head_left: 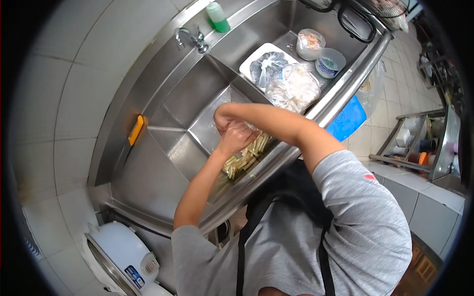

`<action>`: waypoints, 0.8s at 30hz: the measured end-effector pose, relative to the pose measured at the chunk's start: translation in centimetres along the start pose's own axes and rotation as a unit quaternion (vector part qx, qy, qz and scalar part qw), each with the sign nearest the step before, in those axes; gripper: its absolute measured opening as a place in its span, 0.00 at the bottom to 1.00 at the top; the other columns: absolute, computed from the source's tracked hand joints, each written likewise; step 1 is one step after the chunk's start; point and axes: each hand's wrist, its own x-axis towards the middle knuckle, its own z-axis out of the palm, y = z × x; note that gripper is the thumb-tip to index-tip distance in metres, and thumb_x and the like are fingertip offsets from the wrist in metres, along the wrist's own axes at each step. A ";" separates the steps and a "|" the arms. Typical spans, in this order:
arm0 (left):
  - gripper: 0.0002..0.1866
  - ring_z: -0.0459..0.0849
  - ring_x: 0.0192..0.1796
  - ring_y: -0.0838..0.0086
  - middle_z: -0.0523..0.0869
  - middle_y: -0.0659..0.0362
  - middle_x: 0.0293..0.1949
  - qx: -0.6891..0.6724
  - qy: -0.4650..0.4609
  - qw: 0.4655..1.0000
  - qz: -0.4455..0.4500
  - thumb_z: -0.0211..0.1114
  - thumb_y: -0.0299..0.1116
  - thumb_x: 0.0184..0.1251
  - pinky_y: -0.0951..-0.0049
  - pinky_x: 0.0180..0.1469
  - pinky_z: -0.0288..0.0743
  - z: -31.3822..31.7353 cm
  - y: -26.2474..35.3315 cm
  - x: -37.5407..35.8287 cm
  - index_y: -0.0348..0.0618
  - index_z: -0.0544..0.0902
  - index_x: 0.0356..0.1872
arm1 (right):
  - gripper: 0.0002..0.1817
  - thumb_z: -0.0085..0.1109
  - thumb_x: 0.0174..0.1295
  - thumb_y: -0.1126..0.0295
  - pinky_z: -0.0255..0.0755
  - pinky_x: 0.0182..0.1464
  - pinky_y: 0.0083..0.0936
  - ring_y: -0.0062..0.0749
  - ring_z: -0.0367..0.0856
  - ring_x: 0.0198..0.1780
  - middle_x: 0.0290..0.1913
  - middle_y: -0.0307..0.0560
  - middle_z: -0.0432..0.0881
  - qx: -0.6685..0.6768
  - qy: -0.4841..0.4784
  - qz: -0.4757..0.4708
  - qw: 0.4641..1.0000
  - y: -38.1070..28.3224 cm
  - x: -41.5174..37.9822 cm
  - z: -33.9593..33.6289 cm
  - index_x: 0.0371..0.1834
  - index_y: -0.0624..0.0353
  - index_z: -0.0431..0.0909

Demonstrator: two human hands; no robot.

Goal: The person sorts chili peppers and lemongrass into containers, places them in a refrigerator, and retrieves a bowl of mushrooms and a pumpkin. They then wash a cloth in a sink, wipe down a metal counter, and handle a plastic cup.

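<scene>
My left hand (238, 137) and my right hand (224, 117) are pressed together over the right-hand side of the sink basin (177, 148). Both sets of fingers are curled in. Whatever they grip between them is hidden by the hands and my right forearm. Just below and beside them lies a heap of cut pale-green vegetable stalks (245, 162) near the basin's front wall. Part of the heap is covered by my left hand.
The neighbouring basin has a white tray (245, 66) with plastic bags (295, 88) and two round tubs (330, 63). A faucet (190, 40), a green soap bottle (217, 18) and a yellow-handled tool (136, 130) line the back ledge. A rice cooker (123, 251) stands lower left.
</scene>
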 end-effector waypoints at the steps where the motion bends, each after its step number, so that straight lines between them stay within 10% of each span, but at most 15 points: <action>1: 0.09 0.75 0.33 0.62 0.78 0.54 0.27 0.037 -0.016 0.999 0.001 0.62 0.35 0.54 0.63 0.41 0.66 0.5 -0.1 0.5 0.40 0.76 0.24 | 0.11 0.47 0.60 0.72 0.74 0.35 0.29 0.31 0.78 0.37 0.34 0.53 0.78 -0.052 0.067 0.019 0.996 0.1 0.3 1.1 0.43 0.63 0.75; 3: 0.15 0.76 0.39 0.59 0.79 0.51 0.34 -0.011 -0.092 0.983 -0.157 0.59 0.41 0.54 0.64 0.41 0.67 1.6 -0.4 0.6 0.41 0.77 0.37 | 0.11 0.47 0.60 0.71 0.74 0.35 0.29 0.32 0.78 0.36 0.34 0.53 0.79 -0.101 0.188 0.043 0.976 0.0 0.4 3.4 0.42 0.62 0.76; 10: 0.12 0.75 0.38 0.67 0.79 0.58 0.33 0.160 -0.076 0.984 0.010 0.61 0.42 0.49 0.64 0.41 0.66 3.8 -2.3 -2.7 0.49 0.77 0.32 | 0.11 0.46 0.61 0.70 0.74 0.35 0.30 0.35 0.78 0.34 0.31 0.53 0.79 -0.080 0.430 0.046 0.898 -1.2 -2.3 8.3 0.38 0.62 0.78; 15: 0.08 0.76 0.37 0.67 0.79 0.55 0.30 0.312 -0.374 0.868 -0.097 0.60 0.39 0.53 0.65 0.42 0.66 4.6 2.0 6.1 0.48 0.77 0.30 | 0.12 0.46 0.61 0.68 0.74 0.34 0.31 0.37 0.78 0.32 0.28 0.53 0.79 -0.031 0.548 -0.002 0.836 1.1 -11.5 6.3 0.35 0.62 0.79; 17: 0.06 0.77 0.34 0.65 0.78 0.53 0.26 0.287 -0.037 0.954 0.083 0.62 0.34 0.52 0.64 0.40 0.67 7.1 1.2 8.6 0.43 0.76 0.25 | 0.12 0.45 0.61 0.68 0.73 0.34 0.32 0.38 0.78 0.31 0.28 0.53 0.79 -0.015 0.594 -0.030 0.804 4.8 -17.1 5.0 0.33 0.62 0.80; 20: 0.06 0.77 0.34 0.61 0.78 0.51 0.26 0.157 -0.147 0.972 0.099 0.63 0.30 0.51 0.63 0.42 0.67 7.5 12.1 19.2 0.39 0.76 0.26 | 0.19 0.45 0.60 0.59 0.73 0.33 0.35 0.46 0.77 0.26 0.22 0.55 0.78 -0.037 0.645 -0.164 0.745 14.8 -26.7 3.3 0.25 0.62 0.80; 24: 0.10 0.77 0.41 0.61 0.79 0.54 0.33 -0.033 0.019 0.982 0.184 0.59 0.35 0.58 0.62 0.50 0.66 15.2 22.5 27.4 0.38 0.79 0.29 | 0.24 0.55 0.55 0.51 0.74 0.29 0.32 0.36 0.79 0.25 0.22 0.51 0.78 0.142 0.547 -0.098 0.819 26.8 -44.3 10.1 0.23 0.66 0.77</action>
